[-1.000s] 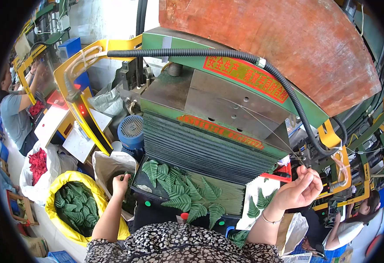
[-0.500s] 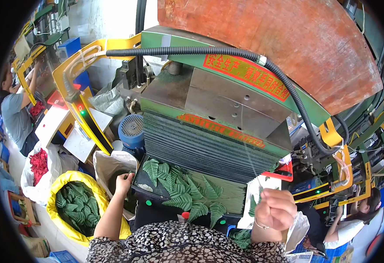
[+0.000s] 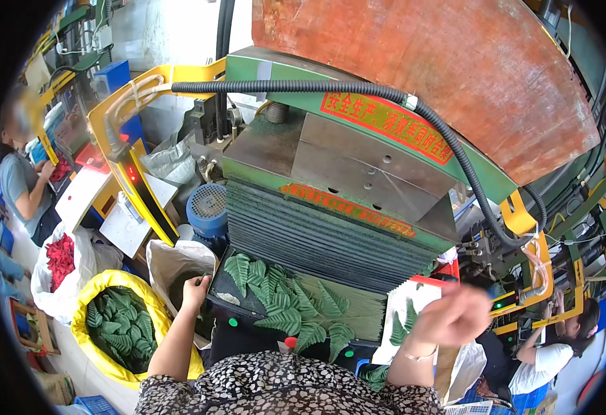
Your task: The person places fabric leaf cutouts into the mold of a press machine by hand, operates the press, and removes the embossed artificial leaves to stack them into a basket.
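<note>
My left hand (image 3: 195, 290) is closed at the left front corner of the machine bed, and what its fingers hold is too small to make out. My right hand (image 3: 457, 315) is raised at the right of the bed, smeared by motion. Its fingers look curled together, with their contents hidden. Between the hands, green fern-like artificial leaves (image 3: 282, 320) lie across the bed (image 3: 368, 311), some hanging over its front edge. More green leaves (image 3: 404, 323) show on a white surface beside my right wrist. Above the bed stands the press's ridged block (image 3: 330, 238).
A yellow-lined sack (image 3: 85, 315) of green leaves stands at left, near a white bag of red pieces (image 3: 61, 254). Yellow arms (image 3: 140, 194) flank the press. A blue motor (image 3: 207, 207) sits behind. Other people work at far left (image 3: 23, 183) and right (image 3: 550, 363).
My right hand has moved right and slightly up, and is now blurred. My left hand stays at the corner. The left yellow arm's green light has given way to red marks.
</note>
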Demonstrator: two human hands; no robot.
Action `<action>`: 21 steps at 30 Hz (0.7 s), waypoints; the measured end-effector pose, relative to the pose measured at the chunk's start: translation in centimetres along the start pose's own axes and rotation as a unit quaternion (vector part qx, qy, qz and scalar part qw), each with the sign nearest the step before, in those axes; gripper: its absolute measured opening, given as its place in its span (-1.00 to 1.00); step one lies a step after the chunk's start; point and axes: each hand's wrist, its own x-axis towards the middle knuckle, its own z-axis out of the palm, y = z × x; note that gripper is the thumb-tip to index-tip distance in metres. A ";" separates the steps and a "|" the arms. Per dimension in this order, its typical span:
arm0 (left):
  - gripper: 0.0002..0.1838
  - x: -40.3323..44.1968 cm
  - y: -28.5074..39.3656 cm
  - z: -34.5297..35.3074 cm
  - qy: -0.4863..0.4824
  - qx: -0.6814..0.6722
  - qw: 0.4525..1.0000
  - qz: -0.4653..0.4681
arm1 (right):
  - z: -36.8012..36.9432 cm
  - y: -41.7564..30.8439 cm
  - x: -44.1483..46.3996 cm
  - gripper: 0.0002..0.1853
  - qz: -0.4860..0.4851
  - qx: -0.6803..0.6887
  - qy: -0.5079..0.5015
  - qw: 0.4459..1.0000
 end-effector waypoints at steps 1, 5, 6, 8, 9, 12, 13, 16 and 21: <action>-0.74 0.1 -0.1 0.3 0.009 -0.009 1.000 0.007 | -0.8 -0.8 0.4 -0.82 -0.094 0.023 -0.181 0.979; -0.74 0.4 -0.9 0.2 0.011 -0.016 1.000 0.016 | 4.7 0.9 0.6 -0.76 -0.196 0.031 -0.274 0.941; -0.73 0.6 -0.9 0.0 0.005 -0.018 1.000 0.013 | 6.5 2.1 0.9 -0.76 -0.172 0.002 -0.257 0.951; -0.73 0.9 -0.5 0.1 0.002 -0.025 1.000 0.009 | 10.0 5.1 1.2 -0.79 -0.192 -0.012 -0.196 0.962; -0.73 0.7 -0.1 0.1 0.004 -0.022 1.000 0.001 | 11.4 6.8 1.2 -0.80 -0.184 -0.005 -0.206 0.961; -0.72 0.1 0.2 -0.2 0.019 -0.012 0.999 -0.026 | 13.5 9.7 1.4 -0.80 -0.177 -0.017 -0.209 0.962; -0.72 0.3 -0.1 0.2 0.021 -0.017 0.999 -0.025 | 13.8 10.0 1.1 -0.80 -0.182 -0.044 -0.199 0.962; -0.72 0.5 -0.9 0.7 0.023 -0.043 0.998 -0.044 | 13.3 9.0 1.3 -0.80 -0.142 -0.064 -0.209 0.965; -0.73 0.7 -1.2 0.3 -0.002 -0.055 0.997 -0.051 | 11.9 7.7 1.8 -0.80 -0.198 -0.034 -0.249 0.948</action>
